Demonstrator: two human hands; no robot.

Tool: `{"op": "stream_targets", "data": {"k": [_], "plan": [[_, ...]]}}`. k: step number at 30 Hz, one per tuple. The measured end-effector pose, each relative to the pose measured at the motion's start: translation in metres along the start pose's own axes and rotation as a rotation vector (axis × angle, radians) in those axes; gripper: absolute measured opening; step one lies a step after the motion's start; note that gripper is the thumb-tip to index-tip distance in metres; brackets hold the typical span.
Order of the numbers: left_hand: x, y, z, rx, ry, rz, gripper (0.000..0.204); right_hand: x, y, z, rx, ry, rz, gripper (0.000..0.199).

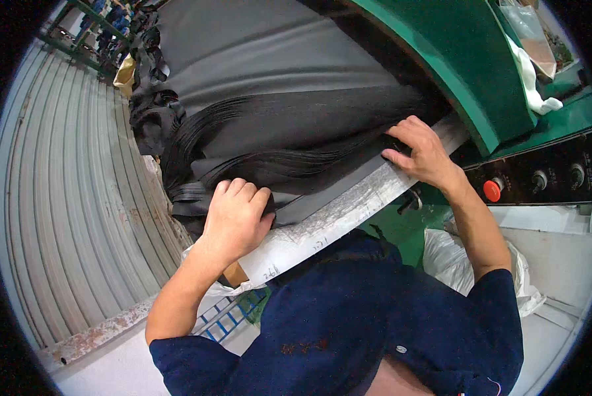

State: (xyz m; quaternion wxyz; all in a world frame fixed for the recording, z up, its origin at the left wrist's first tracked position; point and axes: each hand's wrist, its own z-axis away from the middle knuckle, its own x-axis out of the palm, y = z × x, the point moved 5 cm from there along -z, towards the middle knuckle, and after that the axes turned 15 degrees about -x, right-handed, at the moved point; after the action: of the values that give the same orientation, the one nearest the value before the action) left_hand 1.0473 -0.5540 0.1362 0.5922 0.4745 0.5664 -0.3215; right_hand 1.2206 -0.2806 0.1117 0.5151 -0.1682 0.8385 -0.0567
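A thick stack of black fabric sheets (309, 122) lies across the surface in front of me, its many layers bulging into folds along the near side. My left hand (238, 214) is closed round the near left corner of the layers, thumb toward the right. Farther right, my right hand (422, 150) pinches the near edge of the folded layers beside the green machine. Both hands' fingertips are partly hidden in the cloth. Below the fabric runs a pale strip (335, 224) with scuffs and handwritten marks, close against my body.
A green machine housing (467, 66) rises over the fabric's right side. Its panel carries a red push button (492, 190) and dark knobs. Corrugated metal sheeting (78, 178) borders the left. A white plastic bag (444, 254) sits low at right; a blue ladder-like frame (226, 318) shows below.
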Motion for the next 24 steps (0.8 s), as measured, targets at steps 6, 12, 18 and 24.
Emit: {"op": "stream_targets", "data": {"k": [6, 12, 18, 24], "plan": [[0.005, -0.008, -0.004, -0.044, -0.027, -0.026, 0.01, 0.008, 0.0, -0.003, -0.058, 0.067, 0.093, 0.025], [-0.014, -0.024, -0.025, -0.164, 0.065, 0.081, 0.007, 0.016, -0.004, -0.001, -0.099, 0.049, 0.029, 0.028], [-0.014, -0.031, -0.019, -0.102, 0.247, 0.153, 0.011, 0.036, -0.017, -0.018, -0.11, 0.219, 0.118, 0.014], [-0.007, -0.013, -0.009, 0.032, 0.085, 0.14, 0.035, 0.024, -0.016, -0.012, -0.081, 0.294, 0.015, 0.014]]}}
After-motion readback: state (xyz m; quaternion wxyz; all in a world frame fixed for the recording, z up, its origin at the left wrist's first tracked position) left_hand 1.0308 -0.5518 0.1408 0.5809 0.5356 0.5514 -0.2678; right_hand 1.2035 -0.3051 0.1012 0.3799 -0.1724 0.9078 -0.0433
